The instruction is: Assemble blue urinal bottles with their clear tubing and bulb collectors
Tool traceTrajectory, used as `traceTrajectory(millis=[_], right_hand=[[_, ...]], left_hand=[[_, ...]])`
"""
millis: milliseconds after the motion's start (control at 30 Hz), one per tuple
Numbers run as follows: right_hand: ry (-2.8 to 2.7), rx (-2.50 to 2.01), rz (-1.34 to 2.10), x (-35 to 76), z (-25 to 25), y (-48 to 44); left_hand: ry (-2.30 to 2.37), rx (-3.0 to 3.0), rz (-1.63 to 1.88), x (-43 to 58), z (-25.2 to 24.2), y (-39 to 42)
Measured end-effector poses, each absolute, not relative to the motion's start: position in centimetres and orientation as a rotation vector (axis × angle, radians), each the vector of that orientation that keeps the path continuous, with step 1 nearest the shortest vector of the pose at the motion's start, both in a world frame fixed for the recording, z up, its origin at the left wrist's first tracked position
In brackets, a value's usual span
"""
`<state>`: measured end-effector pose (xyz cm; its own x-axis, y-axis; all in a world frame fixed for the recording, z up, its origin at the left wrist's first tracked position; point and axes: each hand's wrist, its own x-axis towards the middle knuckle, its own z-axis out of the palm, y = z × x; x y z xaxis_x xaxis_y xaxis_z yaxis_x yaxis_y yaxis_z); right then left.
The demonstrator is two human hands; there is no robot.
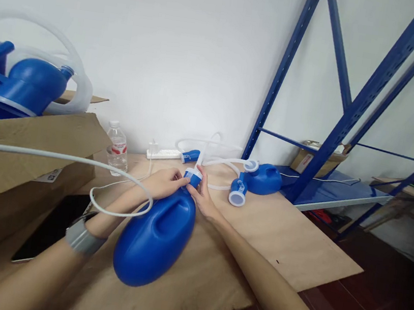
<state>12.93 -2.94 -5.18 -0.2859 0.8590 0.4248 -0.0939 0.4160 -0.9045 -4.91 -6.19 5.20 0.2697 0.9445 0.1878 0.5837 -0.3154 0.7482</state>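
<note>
A blue plastic bottle [154,242] with a moulded handle lies on the wooden table in front of me, its neck pointing away. At that neck is a blue-and-white cap [193,175], from which a translucent hose [201,157] rises. My left hand [166,184], coming from the left, pinches the cap's near left side with thumb and fingers. On the opposite side my right hand [203,196] has its thumb on the cap's lower edge and its fingers wrapped up along the right. Part of the cap is hidden by my fingers.
Another blue bottle [265,178] and a blue spout piece [237,192] with hoses lie farther back. On the left stand a cardboard box [30,151] of blue containers, a water bottle [118,148] and a black tablet [52,225]. A white cable [117,213] crosses above my left forearm. Blue shelving [334,126] borders the right.
</note>
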Motion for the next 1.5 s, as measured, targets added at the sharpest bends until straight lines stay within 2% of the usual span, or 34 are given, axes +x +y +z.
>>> traceTrajectory(millis=[67,200,467,700,900,1000,1100,1267,1333,1500], right_hand=[[-1.444,-0.602,1.227,12.1,-5.5,-3.6],[-1.312,-0.569,1.258,11.7,-5.6,-3.9],[-1.276,-0.572,1.288,11.1,-5.8,-3.5],[-1.180,-0.577,1.426,10.5,-5.7,-4.0],[-1.358,-0.601,1.634,8.0,-6.3,-6.7],[-1.426,-0.556,1.661,7.3,-6.1,-7.5],[-1.363,-0.645,1.527,8.3,-5.5,-6.7],[-1.293,-0.704,1.340,10.5,-5.0,-4.9],[-1.310,-0.716,1.303,10.7,-5.1,-4.8],[-1.392,-0.681,1.213,10.7,-5.7,-4.7]], left_hand=[[1.350,2.049,0.855,-3.9,5.3,-5.3],[1.148,2.113,0.995,-3.1,4.4,-4.9],[0.893,1.358,1.055,-3.2,4.3,-4.9],[0.811,1.354,1.208,-3.5,3.9,-4.3],[0.643,1.241,1.600,-3.3,6.5,-3.5],[0.920,1.427,1.576,-4.4,7.1,-3.3],[1.322,1.691,1.522,-6.8,6.1,-2.6],[1.805,1.924,1.112,-10.6,5.1,-1.3],[1.791,2.038,0.976,-10.6,5.6,-1.8],[1.202,2.383,0.712,-8.0,6.9,-4.4]])
